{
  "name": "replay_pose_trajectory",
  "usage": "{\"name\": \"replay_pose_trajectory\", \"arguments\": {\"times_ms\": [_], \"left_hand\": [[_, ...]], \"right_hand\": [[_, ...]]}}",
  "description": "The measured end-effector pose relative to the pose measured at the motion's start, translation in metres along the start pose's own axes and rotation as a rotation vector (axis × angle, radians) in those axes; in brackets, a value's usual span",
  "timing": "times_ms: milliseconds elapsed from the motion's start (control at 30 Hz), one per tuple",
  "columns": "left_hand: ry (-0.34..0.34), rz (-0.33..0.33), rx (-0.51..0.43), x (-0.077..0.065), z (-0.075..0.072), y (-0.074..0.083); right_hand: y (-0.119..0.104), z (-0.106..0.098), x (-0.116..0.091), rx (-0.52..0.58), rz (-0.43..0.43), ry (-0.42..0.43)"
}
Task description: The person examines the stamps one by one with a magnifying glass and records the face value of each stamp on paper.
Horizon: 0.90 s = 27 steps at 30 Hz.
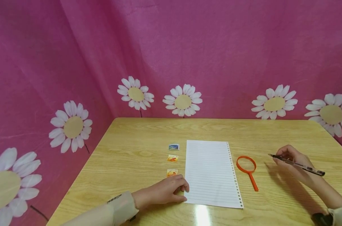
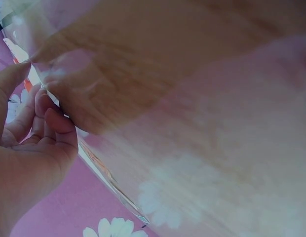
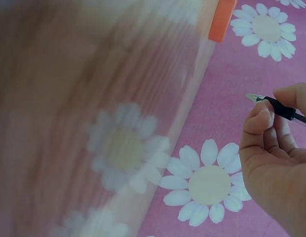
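Observation:
In the head view my right hand [image 1: 296,163] pinches a black pen [image 1: 298,164] above the table's right side, its tip pointing left. The right wrist view shows the pen's metal tip and black grip [image 3: 279,107] between thumb and fingers. My left hand [image 1: 168,190] rests on the table with its fingertips at the lower left edge of a sheet of lined paper [image 1: 207,172]. In the left wrist view its thumb and bent fingers [image 2: 52,118] stand apart. Just beyond this hand lies a yellow-orange stamp-like picture [image 1: 171,172], partly covered by it.
Between the paper and my right hand lies a red magnifying glass [image 1: 252,180]. Left of the paper, another yellow-orange picture [image 1: 172,158] and a blue one [image 1: 174,147] form a column. A pink flowered curtain [image 1: 216,56] hangs behind the wooden table [image 1: 137,141].

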<state>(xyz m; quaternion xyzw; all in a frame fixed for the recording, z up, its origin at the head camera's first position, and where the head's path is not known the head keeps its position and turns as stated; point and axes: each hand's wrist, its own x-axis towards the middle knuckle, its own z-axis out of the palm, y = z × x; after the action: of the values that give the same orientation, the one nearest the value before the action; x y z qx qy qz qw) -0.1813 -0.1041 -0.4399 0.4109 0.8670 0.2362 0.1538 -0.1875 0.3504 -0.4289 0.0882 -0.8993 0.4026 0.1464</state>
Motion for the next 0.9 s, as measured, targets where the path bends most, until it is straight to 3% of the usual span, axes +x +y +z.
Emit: {"name": "replay_pose_trajectory", "arguments": {"times_ms": [100, 300, 900], "left_hand": [[0.000, -0.001, 0.003, 0.000, 0.000, 0.000], [-0.004, 0.000, -0.003, 0.000, -0.001, 0.001], [-0.013, -0.006, 0.010, 0.000, -0.001, 0.001]], "right_hand": [[-0.002, 0.003, -0.002, 0.032, 0.032, 0.001], [-0.009, 0.010, -0.004, 0.098, 0.010, 0.004], [-0.032, 0.034, 0.001, 0.106, 0.033, -0.066]]}}
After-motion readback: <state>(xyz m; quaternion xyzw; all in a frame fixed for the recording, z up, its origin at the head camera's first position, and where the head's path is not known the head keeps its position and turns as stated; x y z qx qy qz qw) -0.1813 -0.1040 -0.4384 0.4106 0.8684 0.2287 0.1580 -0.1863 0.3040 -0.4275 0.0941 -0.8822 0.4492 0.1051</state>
